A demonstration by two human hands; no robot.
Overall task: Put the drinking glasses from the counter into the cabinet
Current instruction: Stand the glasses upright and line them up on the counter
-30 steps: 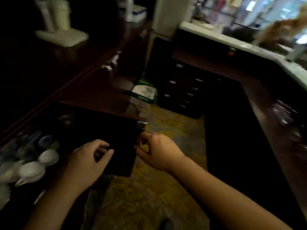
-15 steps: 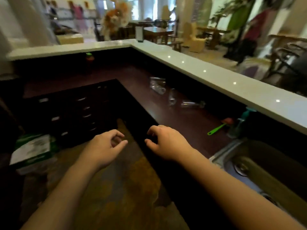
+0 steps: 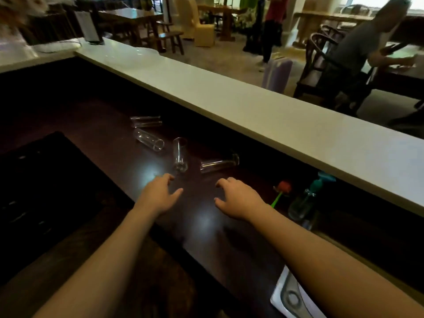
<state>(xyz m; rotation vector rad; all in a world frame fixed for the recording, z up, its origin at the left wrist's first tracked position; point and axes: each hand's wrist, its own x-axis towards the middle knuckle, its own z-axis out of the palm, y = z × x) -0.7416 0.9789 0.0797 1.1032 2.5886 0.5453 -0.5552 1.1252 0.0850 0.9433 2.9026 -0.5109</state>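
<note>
Your left hand (image 3: 160, 196) and right hand (image 3: 238, 200) hover empty over the dark counter (image 3: 206, 226), fingers spread, apparently ready to take one glass each. Just beyond stands an upright glass (image 3: 180, 154); three more lie tipped: one right (image 3: 219, 164), two farther left (image 3: 149, 141) (image 3: 145, 121).

Beyond the pale bar ledge (image 3: 252, 104), wooden tables (image 3: 128, 14) and dark chairs (image 3: 321, 65) fill a dim room.
</note>
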